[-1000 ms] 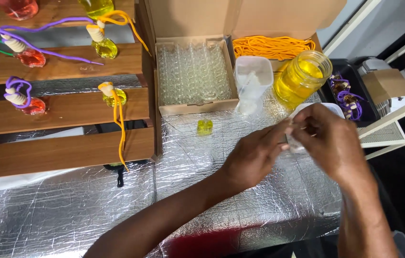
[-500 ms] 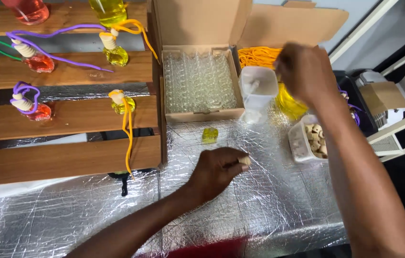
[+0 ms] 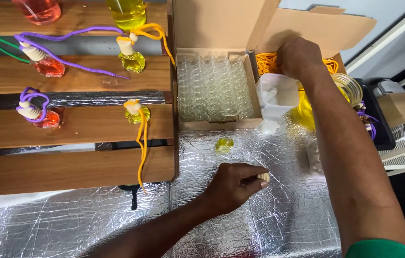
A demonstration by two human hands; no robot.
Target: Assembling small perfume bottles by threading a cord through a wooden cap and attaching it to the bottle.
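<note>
Hands split between foil and far box.

The left hand pinches a ribbed wooden cap over open foil, near the small yellow bottle; the right hand, fingers curled, reaches the orange cords.

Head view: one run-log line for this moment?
left hand: holds wooden cap | right hand: in orange cords | small yellow bottle: uncapped on foil

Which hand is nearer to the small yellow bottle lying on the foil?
The left hand. It rests on the foil just below the small yellow bottle, holding a small cap. The right hand is far up, at the orange cords.
</note>
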